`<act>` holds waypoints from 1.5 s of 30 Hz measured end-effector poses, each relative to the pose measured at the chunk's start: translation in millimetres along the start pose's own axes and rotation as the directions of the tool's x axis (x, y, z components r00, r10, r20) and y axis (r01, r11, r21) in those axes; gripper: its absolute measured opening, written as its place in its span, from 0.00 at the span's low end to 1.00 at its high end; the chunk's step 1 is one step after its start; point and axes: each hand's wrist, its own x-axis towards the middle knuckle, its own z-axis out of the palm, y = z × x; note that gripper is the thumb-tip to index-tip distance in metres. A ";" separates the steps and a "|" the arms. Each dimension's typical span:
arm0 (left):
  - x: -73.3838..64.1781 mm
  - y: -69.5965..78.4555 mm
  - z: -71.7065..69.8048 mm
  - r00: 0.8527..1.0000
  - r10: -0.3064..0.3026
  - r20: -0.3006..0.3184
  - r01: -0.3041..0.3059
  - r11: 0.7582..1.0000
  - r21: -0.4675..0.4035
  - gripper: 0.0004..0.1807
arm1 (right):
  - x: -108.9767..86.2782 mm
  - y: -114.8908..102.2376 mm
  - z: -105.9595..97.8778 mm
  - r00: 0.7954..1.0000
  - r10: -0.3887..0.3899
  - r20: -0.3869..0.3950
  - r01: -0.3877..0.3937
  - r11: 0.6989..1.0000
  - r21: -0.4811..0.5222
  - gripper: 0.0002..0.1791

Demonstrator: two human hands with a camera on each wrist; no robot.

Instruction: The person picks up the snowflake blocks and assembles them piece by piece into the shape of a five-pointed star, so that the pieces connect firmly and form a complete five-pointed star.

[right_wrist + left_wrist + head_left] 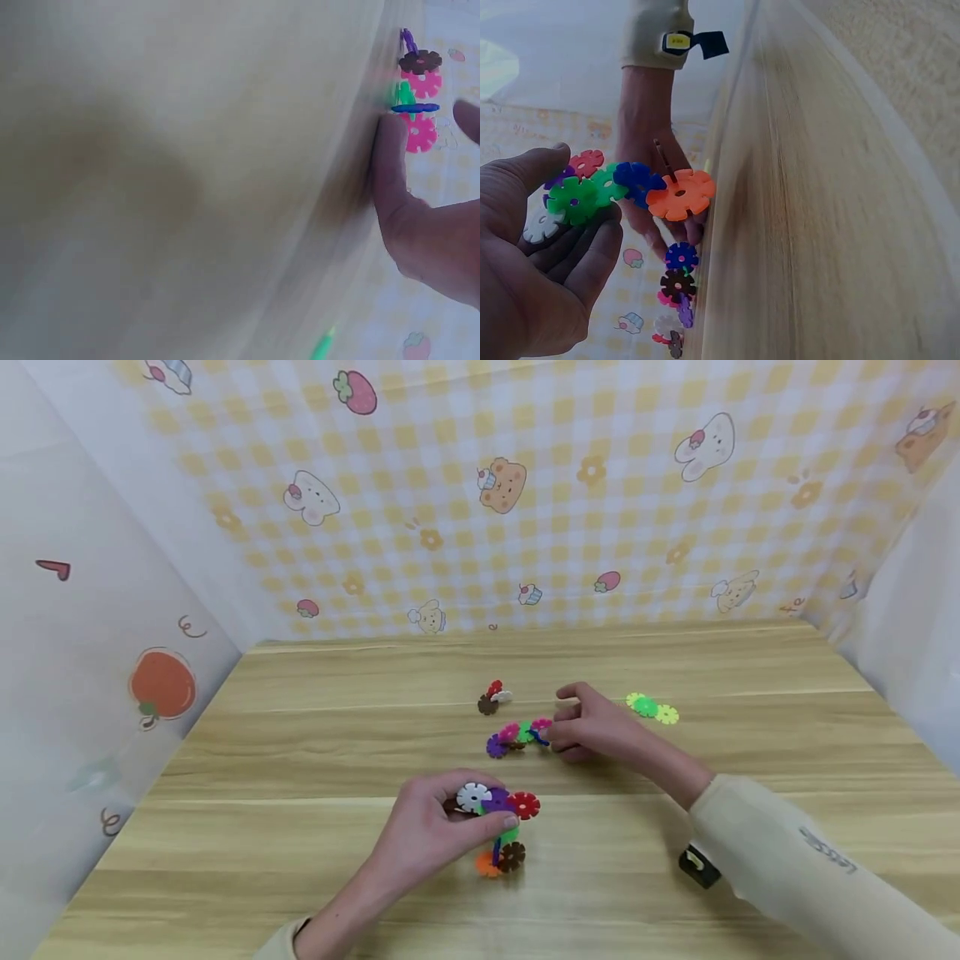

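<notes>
My left hand (pixel 435 818) grips a joined group of notched plastic discs (pixel 527 806) above the near part of the table. White, purple, red, green, blue, orange and brown discs show in it. In the left wrist view the orange disc (pixel 681 196) sticks out at the far end, past the fingers. My right hand (pixel 600 727) reaches to the right end of a second joined group of discs (pixel 510 732), lying on the table in purple, brown, pink, green and blue. The right wrist view has its thumb and a finger apart beside a pink disc (pixel 418 135).
A small cluster of red, white and brown discs (pixel 487 704) lies farther back. Yellow and green joined discs (pixel 647 706) rest beyond the right hand. A patterned cloth (pixel 555 543) hangs behind the wood-grain table (pixel 300 727). A black strap piece (pixel 699 866) sits by the right sleeve.
</notes>
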 end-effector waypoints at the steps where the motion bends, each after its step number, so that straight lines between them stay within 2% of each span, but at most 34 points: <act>1: 0.2 -0.2 -0.2 1.000 0.002 -0.003 -0.002 1.000 0.005 0.14 | 3.0 -2.0 2.1 1.000 -0.006 0.010 0.006 1.000 -0.018 0.47; 5: 0.9 -0.1 -0.9 1.000 0.011 -0.011 -0.011 1.000 0.017 0.14 | 10.7 -5.8 8.5 0.999 -0.039 0.020 0.041 0.994 -0.097 0.43; 10: 0.4 -0.3 -1.5 0.999 0.035 -0.016 -0.035 0.999 -0.003 0.14 | 12.0 -0.8 9.1 0.998 -0.065 -0.017 0.063 0.992 -0.109 0.23; 12: -0.1 -0.9 -1.5 0.998 0.059 -0.014 -0.059 0.998 -0.002 0.14 | 11.3 4.2 7.8 0.998 -0.062 -0.029 0.059 0.996 -0.072 0.18; 18: -1.5 -4.4 0.2 0.984 0.176 -0.031 -0.173 0.982 0.075 0.13 | 0.9 19.7 2.6 0.998 -0.047 -0.043 0.052 0.990 0.128 0.18; 21: -1.7 -6.8 2.5 0.970 0.239 -0.033 -0.235 0.968 0.093 0.13 | -11.5 28.4 0.7 0.998 -0.062 -0.023 0.066 0.956 0.286 0.17; 25: -2.2 -8.9 5.3 0.960 0.281 -0.019 -0.280 0.959 0.040 0.13 | -35.1 37.5 1.7 0.995 -0.090 0.029 0.067 0.890 0.451 0.22; 28: -3.2 -9.5 4.7 0.954 0.297 -0.030 -0.295 0.953 0.063 0.15 | -51.5 37.5 5.8 0.990 -0.132 0.052 0.092 0.877 0.471 0.34; 29: -3.5 -9.6 4.3 0.950 0.310 -0.039 -0.306 0.948 0.091 0.16 | -55.8 36.3 8.0 0.988 -0.147 0.055 0.103 0.873 0.477 0.35; 32: -4.3 -10.3 3.7 0.938 0.343 -0.058 -0.329 0.929 0.170 0.18 | -66.2 31.8 16.4 0.981 -0.177 0.077 0.116 0.859 0.498 0.28; 35: -4.2 -11.9 5.6 0.930 0.364 -0.051 -0.351 0.920 0.176 0.14 | -72.4 28.3 25.6 0.978 -0.182 0.100 0.099 0.833 0.545 0.16; 39: -3.9 -13.2 8.8 0.937 0.347 -0.031 -0.341 0.933 0.113 0.09 | -77.4 23.1 33.7 0.982 -0.156 0.102 0.073 0.823 0.564 0.09; 43: -3.2 -11.4 10.2 0.946 0.324 -0.026 -0.321 0.944 0.077 0.10 | -80.9 16.4 35.4 0.996 -0.093 0.018 0.070 0.850 0.522 0.08; 45: -2.7 -9.7 10.3 0.947 0.320 -0.032 -0.317 0.945 0.077 0.10 | -81.0 13.8 34.8 0.996 -0.087 -0.013 0.081 0.849 0.522 0.08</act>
